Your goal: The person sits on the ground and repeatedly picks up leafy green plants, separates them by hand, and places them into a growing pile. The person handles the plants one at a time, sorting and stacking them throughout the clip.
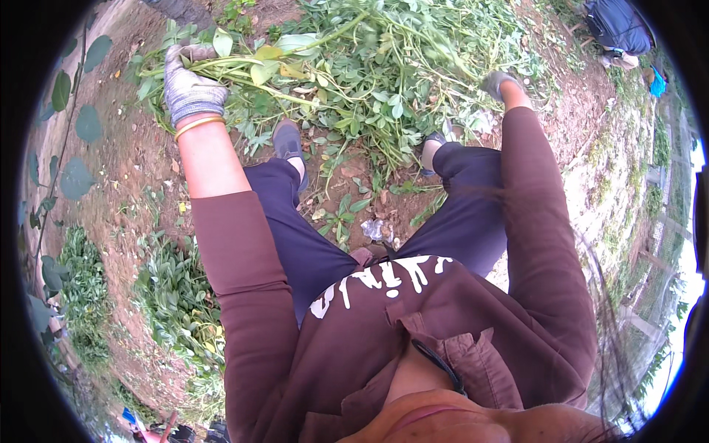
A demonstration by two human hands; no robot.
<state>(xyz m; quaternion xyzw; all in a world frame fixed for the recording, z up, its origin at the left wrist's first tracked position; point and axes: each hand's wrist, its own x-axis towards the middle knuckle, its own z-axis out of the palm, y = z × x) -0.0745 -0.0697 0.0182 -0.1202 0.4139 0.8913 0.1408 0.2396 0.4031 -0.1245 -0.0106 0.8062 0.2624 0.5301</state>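
At the far left, the left hand [193, 92], gloved in grey, is curling its fingers around a bunch of leafy stems [255, 70], thumb side up, the stalks stretching rightward across the greenery. Over to the right, the gloved right hand [504, 85] is hovering or resting by the heap's right edge; blur and angle are hiding its fingers, so whether it's pinching a stalk, I cannot tell.

Handling the cut-looking greens by the bunch, that seems to be the step in hand! The next move is probably calling for a firm hold on the left and a smooth lift, loosening those stalks from the tangle without snapping them.

Between the hands, the heap of greenery [413, 103] is sprawling toward the far side, its near edge straggling down between the left shoe [286, 139] and the right shoe [436, 140]. Loose stems are trailing there, so the feet are looking snag-prone.

Farther left, brown soil [122, 170] is offering room to swing a bunch outward, while a round-leaved branch [77, 122] is bordering that side. Nearer left, another leafy pile [181, 295] is lying. Far right, a dark bag [619, 28] is sitting, and a mesh fence [668, 199] is bounding the ground.
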